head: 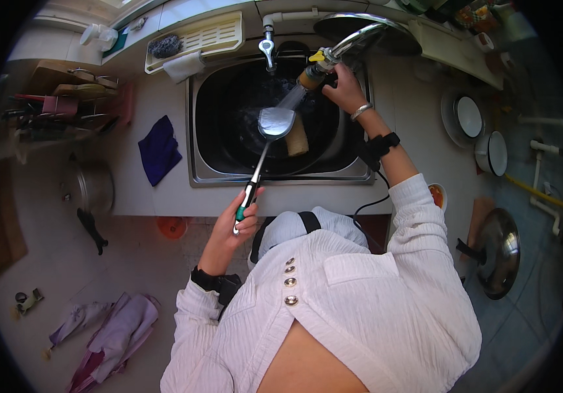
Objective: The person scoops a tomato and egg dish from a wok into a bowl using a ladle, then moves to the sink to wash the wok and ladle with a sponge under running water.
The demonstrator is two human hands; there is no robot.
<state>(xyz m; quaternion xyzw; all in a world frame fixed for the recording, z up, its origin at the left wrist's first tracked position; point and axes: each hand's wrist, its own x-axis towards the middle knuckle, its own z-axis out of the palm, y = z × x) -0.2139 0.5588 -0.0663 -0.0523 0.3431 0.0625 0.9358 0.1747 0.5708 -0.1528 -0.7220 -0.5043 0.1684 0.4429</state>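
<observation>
My left hand [235, 216] grips the black, white and green handle of a metal wok spatula [276, 123]. Its blade is over the sink [281, 180], under a stream of running water. The stream comes from the nozzle of a curved chrome faucet [328, 59] with a yellow lever. At the faucet's side, my right hand [348, 91] has bent fingers; partly hidden, they may be touching the fitting. Beneath the spatula, a dark round pan [242, 132], apparently a wok, fills much of the basin. A tan loofah or sponge [297, 140] lies inside it.
A second tap [267, 46] hangs over the sink's back. Behind is a cream rack [208, 37] with a steel scourer [165, 46]. A purple cloth [160, 150] lies left of the sink; white enamel bowls [469, 117] stand right. A black cable [377, 200] trails from my right wrist.
</observation>
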